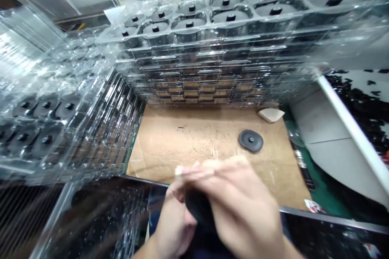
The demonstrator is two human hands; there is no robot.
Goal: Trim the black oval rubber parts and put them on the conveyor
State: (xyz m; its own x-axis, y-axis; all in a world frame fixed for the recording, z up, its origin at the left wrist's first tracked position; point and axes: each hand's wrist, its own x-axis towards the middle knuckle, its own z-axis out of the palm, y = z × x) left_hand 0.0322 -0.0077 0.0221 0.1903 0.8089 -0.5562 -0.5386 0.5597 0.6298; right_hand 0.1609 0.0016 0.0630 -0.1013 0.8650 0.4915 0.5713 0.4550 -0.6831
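Cardboard (170, 137) lay beside clear trays (197, 54) — left hand (174, 224) and right hand (243, 206), blurred, gripped a black part (197, 206) together, seemingly working it; a steady hold seemed called for next.

Over the cardboard (170, 139), the middle and the part towards ten o'clock lie open to a hand from above. At twelve o'clock a tall back stack of trays (209, 64) walls off the far edge; at nine, a left stack of trays (97, 125) does the same. Near three o'clock a black disc (251, 141) lies flat in the way, with bare board around it; a paper scrap (271, 115) sits at two. Further out at three rises a white bin (331, 141). At six, the left hand (174, 224) and right hand (235, 200), close together around a dark piece (199, 206), block the near edge.
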